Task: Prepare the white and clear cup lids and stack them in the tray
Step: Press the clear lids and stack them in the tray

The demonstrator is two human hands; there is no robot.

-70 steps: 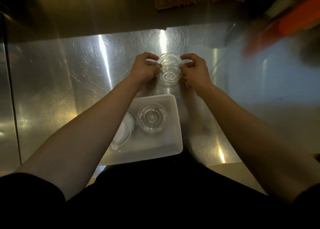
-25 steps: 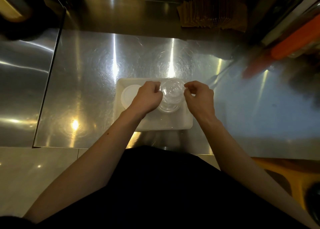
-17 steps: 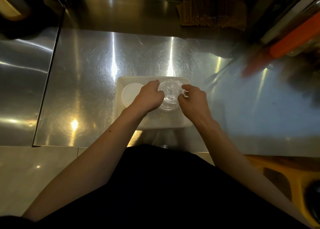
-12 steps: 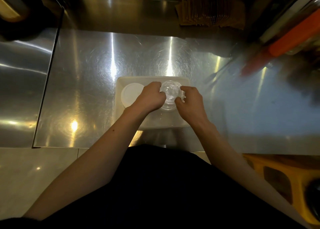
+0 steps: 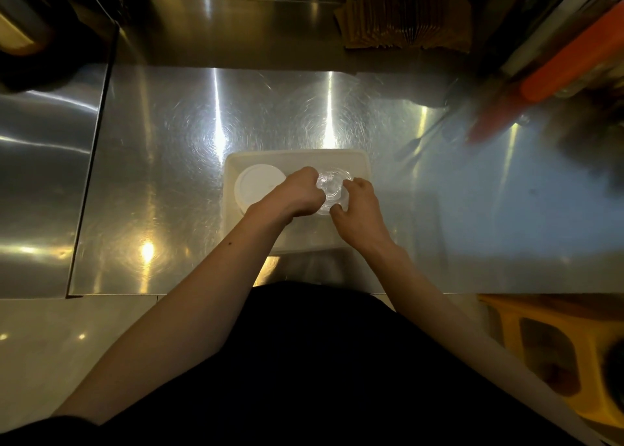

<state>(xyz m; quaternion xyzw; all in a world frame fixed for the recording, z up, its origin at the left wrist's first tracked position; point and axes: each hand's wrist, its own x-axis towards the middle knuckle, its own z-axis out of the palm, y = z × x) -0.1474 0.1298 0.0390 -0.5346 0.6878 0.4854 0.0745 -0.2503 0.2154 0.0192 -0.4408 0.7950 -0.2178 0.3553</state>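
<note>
A white rectangular tray (image 5: pixel 358 157) rests on the steel counter in front of me. In its left half lies a round white lid (image 5: pixel 257 186). Over the tray's right half, a clear lid (image 5: pixel 332 185) is pinched from both sides: my left hand (image 5: pixel 297 194) grips its left rim and my right hand (image 5: pixel 358 211) grips its right rim. The lid is low in the tray, seemingly over other clear lids, but my fingers hide whether it touches them.
The steel counter (image 5: pixel 189 162) stretches to the left and behind the tray. A stack of brown paper sleeves (image 5: pixel 405 23) sits at the back. Orange items (image 5: pixel 570 64) lie at the right rear. A yellow crate (image 5: pixel 557 354) stands on the floor at the lower right.
Both hands have carried the clear lid from above the counter down into the tray's right half, and my right hand has closed in on its rim.
</note>
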